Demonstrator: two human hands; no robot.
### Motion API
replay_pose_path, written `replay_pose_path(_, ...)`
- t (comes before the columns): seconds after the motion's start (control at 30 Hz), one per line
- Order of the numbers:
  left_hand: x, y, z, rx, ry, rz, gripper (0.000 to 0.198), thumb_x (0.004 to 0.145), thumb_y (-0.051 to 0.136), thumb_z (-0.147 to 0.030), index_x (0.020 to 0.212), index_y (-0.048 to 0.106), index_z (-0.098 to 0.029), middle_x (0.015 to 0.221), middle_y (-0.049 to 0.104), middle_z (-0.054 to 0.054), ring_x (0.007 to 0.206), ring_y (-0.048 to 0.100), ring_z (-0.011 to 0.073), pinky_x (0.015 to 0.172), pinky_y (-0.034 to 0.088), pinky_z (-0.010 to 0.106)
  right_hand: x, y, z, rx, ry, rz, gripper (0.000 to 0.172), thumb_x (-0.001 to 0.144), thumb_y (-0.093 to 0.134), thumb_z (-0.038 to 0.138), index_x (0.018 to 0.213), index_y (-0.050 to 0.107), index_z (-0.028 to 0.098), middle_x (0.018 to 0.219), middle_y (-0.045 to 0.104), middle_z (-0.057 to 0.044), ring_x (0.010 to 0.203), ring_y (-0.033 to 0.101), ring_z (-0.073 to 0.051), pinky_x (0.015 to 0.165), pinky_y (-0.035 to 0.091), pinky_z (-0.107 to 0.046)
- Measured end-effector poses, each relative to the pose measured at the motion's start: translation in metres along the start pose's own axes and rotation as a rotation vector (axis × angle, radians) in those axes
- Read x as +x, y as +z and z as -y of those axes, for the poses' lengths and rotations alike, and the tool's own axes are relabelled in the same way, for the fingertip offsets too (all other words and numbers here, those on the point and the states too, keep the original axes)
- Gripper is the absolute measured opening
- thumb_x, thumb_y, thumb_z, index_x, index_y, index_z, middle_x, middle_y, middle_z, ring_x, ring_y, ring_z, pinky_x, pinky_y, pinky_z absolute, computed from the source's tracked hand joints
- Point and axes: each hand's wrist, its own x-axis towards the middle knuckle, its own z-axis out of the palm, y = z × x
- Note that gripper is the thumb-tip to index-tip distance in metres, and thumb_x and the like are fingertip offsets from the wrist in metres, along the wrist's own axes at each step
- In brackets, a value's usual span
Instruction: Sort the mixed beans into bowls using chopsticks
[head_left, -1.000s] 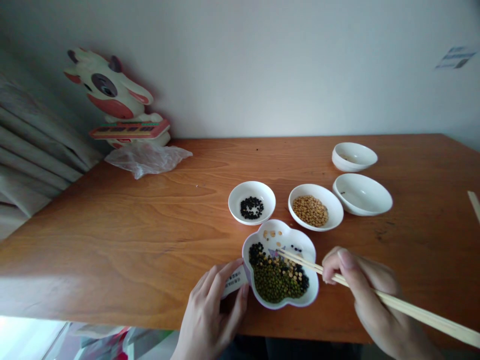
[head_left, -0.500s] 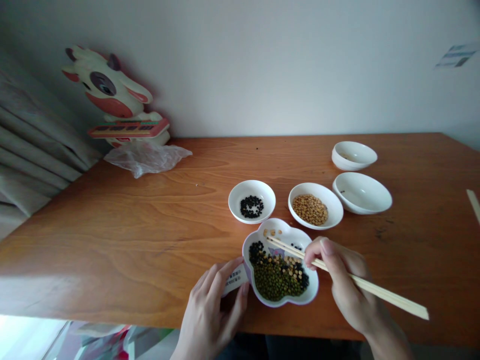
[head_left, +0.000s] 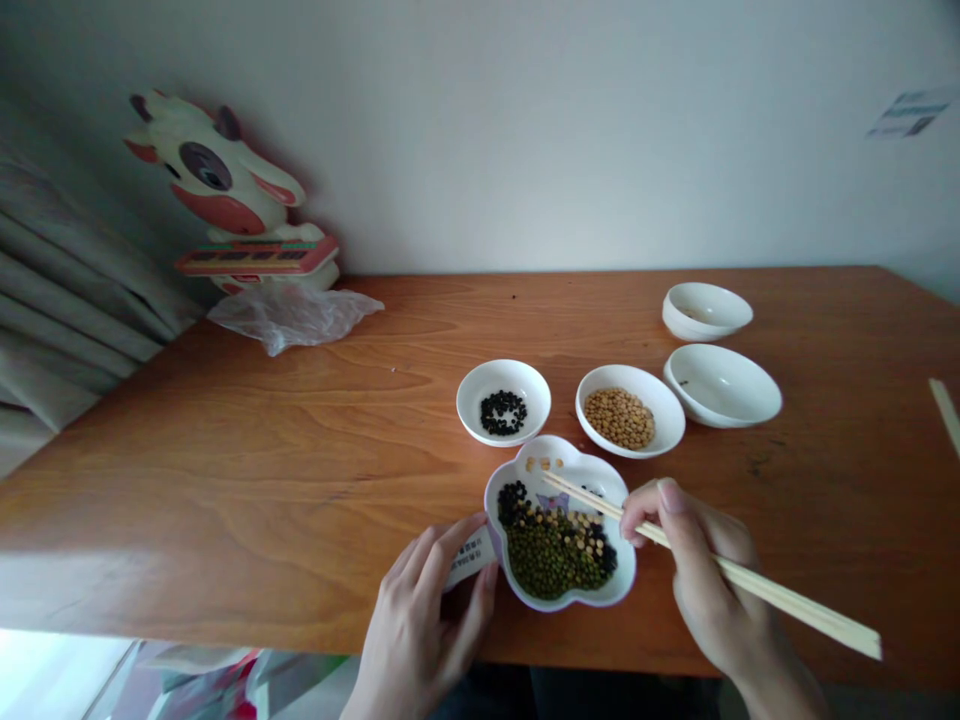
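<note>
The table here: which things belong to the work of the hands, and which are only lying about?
In use: right hand holding chopsticks, left hand beside flower-shaped bowl of mixed beans, bowl of black beans, bowl of yellow beans.
Lying about: two white bowls, cow toy, plastic bag, curtain.

Cartoon cow figurine (head_left: 214, 175) behind crumpled plastic bag (head_left: 292, 320); pleated curtain (head_left: 64, 290) at left; paper scrap (head_left: 907, 113) on white wall (head_left: 570, 130).

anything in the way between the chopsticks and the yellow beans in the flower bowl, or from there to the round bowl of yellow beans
Nothing visible blocks either path. The chopsticks, in the right hand, reach over the yellow beans in the flower-shaped bowl. Only that bowl's own rim lies before the round white bowl.
</note>
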Motion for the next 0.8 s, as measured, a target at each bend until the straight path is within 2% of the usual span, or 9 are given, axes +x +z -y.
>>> replay_pose_path(0.13, 0.0, 0.0, 0.0, -0.007, 0.005, -0.001, 0.037, 0.106, 0.062, -0.03, 0.142, 0.058, -0.027, 0.11, 0.075, 0.006, 0.095, 0.076, 0.0208, 0.083, 0.064, 0.032, -0.003, 0.003, 0.003, -0.03, 0.011, 0.018, 0.046, 0.114, 0.043, 0.045, 0.08, 0.066, 0.025, 0.073, 0.069, -0.001, 0.07, 0.067, -0.017, 0.066, 0.052, -0.026)
replay_pose_path(0.27, 0.0, 0.001, 0.001, -0.009, 0.0, -0.007, 0.037, 0.106, 0.062, -0.03, 0.143, 0.058, -0.027, 0.111, 0.075, 0.005, 0.095, 0.076, 0.0208, 0.083, 0.064, 0.032, -0.017, -0.011, 0.005, -0.037, 0.005, 0.046, 0.047, 0.114, 0.039, 0.045, 0.08, 0.066, 0.026, 0.075, 0.071, -0.002, 0.074, 0.07, -0.018, 0.071, 0.055, -0.025)
replay_pose_path(0.4, 0.0, 0.002, 0.001, -0.002, 0.009, -0.015, 0.036, 0.106, 0.061, -0.03, 0.142, 0.058, -0.027, 0.11, 0.076, 0.006, 0.094, 0.076, 0.0209, 0.083, 0.064, 0.032, -0.024, -0.038, 0.008, -0.178, -0.009, -0.121, 0.045, 0.113, 0.041, 0.043, 0.082, 0.068, 0.028, 0.082, 0.075, -0.002, 0.083, 0.074, -0.018, 0.075, 0.056, -0.023)
replay_pose_path(0.5, 0.0, 0.002, 0.001, 0.002, 0.014, -0.01, 0.037, 0.106, 0.061, -0.03, 0.143, 0.057, -0.027, 0.112, 0.076, 0.007, 0.096, 0.076, 0.0215, 0.084, 0.064, 0.033, -0.019, -0.05, 0.014, -0.279, -0.041, -0.151, 0.044, 0.112, 0.043, 0.043, 0.08, 0.069, 0.028, 0.075, 0.073, -0.001, 0.073, 0.073, -0.017, 0.068, 0.055, -0.025)
replay_pose_path(0.8, -0.001, 0.003, 0.003, 0.027, 0.026, -0.038, 0.037, 0.106, 0.062, -0.032, 0.142, 0.058, -0.026, 0.114, 0.077, 0.007, 0.099, 0.078, 0.0224, 0.085, 0.066, 0.033, 0.001, -0.036, 0.036, -0.323, -0.08, -0.05, 0.051, 0.113, 0.044, 0.046, 0.071, 0.065, 0.026, 0.065, 0.069, 0.001, 0.064, 0.071, -0.014, 0.063, 0.053, -0.022)
